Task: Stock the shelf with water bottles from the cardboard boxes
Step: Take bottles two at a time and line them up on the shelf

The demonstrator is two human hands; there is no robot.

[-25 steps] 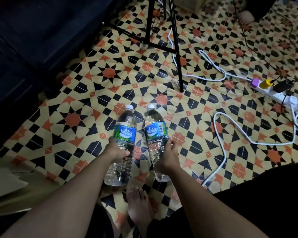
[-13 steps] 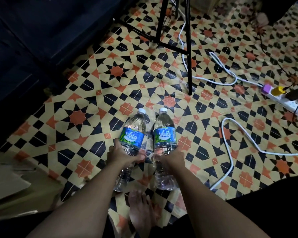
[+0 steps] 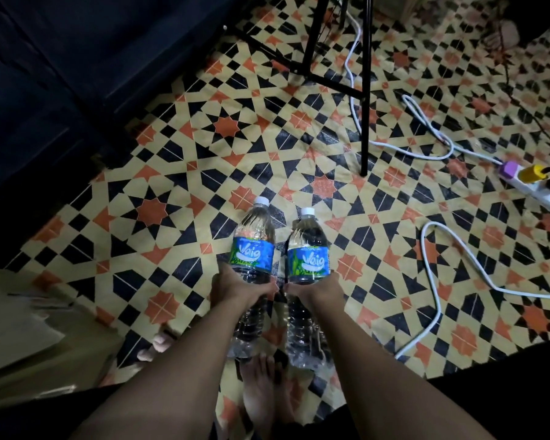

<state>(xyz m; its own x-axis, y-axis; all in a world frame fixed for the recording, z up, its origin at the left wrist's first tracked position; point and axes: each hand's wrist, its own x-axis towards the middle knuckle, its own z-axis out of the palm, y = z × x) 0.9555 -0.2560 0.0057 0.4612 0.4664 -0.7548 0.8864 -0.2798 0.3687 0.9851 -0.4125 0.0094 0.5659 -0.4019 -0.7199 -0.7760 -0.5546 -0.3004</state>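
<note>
step: we carry two bottles toward shelf | left hand grasps left bottle, right hand grasps right bottle | next: we stand both upright on shelf

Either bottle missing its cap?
No: the left bottle has its white cap on, and so does the right bottle.

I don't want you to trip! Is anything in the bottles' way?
The left hand grips the left bottle, the right hand the right bottle. Ahead stand black tripod legs; a white cable and power strip lie to the right.
</note>
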